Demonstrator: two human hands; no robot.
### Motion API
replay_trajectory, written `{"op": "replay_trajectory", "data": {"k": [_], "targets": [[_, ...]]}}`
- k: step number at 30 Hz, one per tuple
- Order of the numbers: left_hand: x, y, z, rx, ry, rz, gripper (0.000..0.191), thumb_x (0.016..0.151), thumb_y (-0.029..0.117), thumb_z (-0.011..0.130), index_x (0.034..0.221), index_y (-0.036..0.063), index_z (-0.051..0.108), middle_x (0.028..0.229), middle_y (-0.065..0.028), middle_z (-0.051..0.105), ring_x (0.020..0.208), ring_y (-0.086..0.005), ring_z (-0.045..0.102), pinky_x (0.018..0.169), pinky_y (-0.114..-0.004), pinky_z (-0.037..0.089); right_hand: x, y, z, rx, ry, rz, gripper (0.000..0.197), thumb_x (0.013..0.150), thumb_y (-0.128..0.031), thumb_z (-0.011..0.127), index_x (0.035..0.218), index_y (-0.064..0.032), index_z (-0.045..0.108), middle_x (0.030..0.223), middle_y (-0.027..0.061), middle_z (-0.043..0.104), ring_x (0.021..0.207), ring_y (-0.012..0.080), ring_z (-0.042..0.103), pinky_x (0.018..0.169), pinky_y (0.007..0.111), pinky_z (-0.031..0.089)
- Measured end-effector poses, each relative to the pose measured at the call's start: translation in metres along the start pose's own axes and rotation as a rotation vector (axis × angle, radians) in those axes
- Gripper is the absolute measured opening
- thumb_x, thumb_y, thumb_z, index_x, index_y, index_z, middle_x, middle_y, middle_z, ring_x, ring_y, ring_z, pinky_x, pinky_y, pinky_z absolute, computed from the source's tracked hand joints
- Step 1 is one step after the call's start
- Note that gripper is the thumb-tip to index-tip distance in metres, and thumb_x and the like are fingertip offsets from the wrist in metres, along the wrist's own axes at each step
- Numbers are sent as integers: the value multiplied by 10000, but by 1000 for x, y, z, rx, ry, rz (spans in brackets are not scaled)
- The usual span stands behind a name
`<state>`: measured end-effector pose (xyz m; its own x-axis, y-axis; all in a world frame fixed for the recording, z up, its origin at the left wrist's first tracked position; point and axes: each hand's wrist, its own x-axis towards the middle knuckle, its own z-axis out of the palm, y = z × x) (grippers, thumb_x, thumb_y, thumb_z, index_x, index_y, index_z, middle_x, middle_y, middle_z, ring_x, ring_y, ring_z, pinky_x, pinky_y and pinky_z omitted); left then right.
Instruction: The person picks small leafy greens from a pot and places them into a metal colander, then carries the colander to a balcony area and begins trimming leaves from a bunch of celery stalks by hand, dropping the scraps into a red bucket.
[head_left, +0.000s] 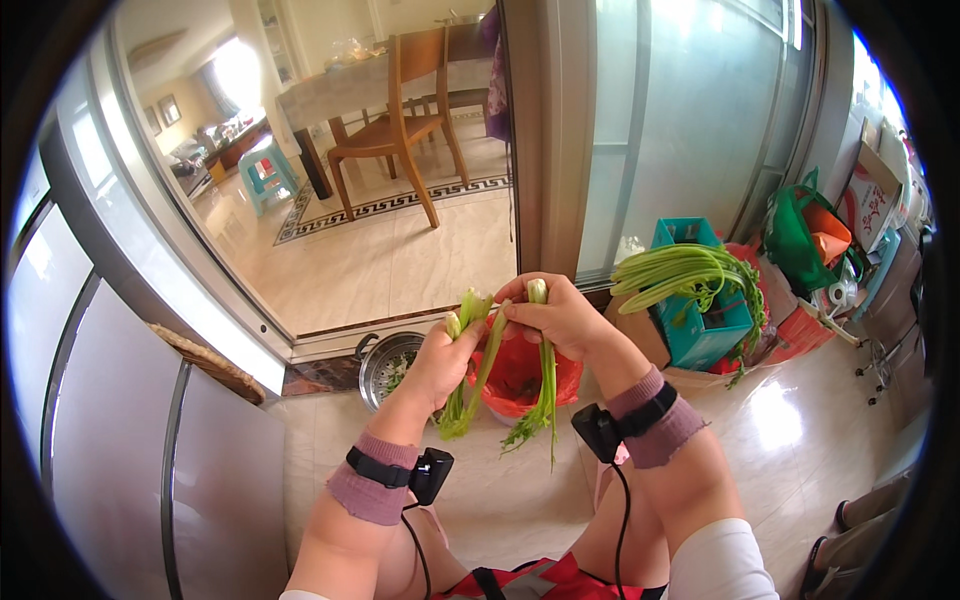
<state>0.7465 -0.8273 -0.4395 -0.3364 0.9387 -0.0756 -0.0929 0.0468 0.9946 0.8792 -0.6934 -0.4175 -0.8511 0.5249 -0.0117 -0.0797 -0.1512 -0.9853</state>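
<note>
My left hand (442, 360) is closed around celery stalks (476, 375), whose pale cut ends point up and whose leafy ends hang down. My right hand (551, 315) grips another celery piece (546, 382) with leaves at its lower end. The fingertips of that hand also touch the top of a stalk between the two hands. Below both hands is a bin lined with a red plastic bag (566, 375). A metal colander (371, 379) holding chopped greens stands to the left, partly hidden by my left forearm. At the right, a bunch of celery (667, 274) lies across a teal box (686, 345).
A green bag (787, 240) and cartons stand at the right by the wall. Behind the bin runs the sliding door's track (330, 346), with a wooden chair (412, 127) beyond it. Another person's feet (832, 555) are at the lower right.
</note>
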Motion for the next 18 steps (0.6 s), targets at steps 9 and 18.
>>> {"op": "replay_trajectory", "data": {"k": [9, 18], "targets": [[2, -3, -1, -15, 17, 125, 252, 843, 194, 703, 1009, 26, 617, 860, 7, 620, 746, -57, 556, 644, -215, 465, 2, 5, -6, -652, -2, -229, 127, 853, -28, 561, 945, 33, 624, 758, 83, 650, 662, 126, 658, 562, 239, 494], [1, -3, -3, -150, 10, 26, 209, 855, 181, 680, 985, 25, 627, 825, -5, 622, 685, -78, 564, 605, -226, 461, 1, 9, -8, -699, -58, -394, 150, 817, 2, 545, 936, 36, 629, 773, 96, 662, 638, 158, 666, 635, 268, 520]]}}
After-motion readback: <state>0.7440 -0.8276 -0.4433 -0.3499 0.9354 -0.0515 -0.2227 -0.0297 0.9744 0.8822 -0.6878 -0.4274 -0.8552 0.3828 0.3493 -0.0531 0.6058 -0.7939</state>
